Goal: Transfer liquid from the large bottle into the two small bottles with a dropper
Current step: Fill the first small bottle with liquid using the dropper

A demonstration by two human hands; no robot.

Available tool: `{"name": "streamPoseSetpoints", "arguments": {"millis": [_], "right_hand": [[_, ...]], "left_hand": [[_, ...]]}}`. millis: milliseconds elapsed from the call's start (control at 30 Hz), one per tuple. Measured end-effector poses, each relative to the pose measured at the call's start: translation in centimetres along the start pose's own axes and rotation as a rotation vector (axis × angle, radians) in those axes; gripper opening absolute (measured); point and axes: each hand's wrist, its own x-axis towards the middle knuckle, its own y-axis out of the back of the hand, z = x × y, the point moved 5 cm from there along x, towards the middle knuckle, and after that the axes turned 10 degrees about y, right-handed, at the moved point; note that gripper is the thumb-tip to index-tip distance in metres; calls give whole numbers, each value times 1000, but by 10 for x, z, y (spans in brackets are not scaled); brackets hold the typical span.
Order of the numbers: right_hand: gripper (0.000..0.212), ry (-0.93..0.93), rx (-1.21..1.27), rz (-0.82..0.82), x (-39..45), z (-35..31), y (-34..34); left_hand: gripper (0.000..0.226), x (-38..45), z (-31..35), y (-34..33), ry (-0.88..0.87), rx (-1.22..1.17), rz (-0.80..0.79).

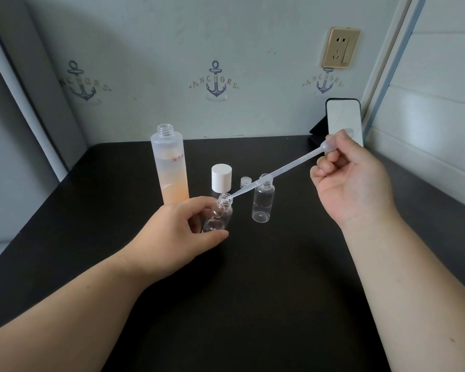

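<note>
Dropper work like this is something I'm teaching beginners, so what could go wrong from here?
1. The dropper comes in at a shallow slant, with only its tip at the tilted small bottle's narrow mouth; drops may land on the table.
2. Its stem passes close over the second small bottle, which stands free and might get knocked.
3. The large bottle stands uncapped beside the left hand.

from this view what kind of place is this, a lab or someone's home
Most likely a home, perhaps a bedroom desk corner: anchor-print wallpaper, a gold wall socket, and a phone propped against the wall on a dark table. No lab gear shows beyond the plastic dropper.
</note>
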Motion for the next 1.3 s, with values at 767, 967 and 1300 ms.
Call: {"name": "streamPoseSetpoints", "arguments": {"millis": [767,967,1300], "right_hand": [[33,10,-71,13,-2,-2,0],[26,-13,-37,39,-2,-2,2],[26,-39,36,54,-1,1,3]], "left_hand": [[35,2,-1,0,40,41,10],[38,4,-3,-3,56,56,-40],[13,-10,-7,32,37,-374,380]]}}
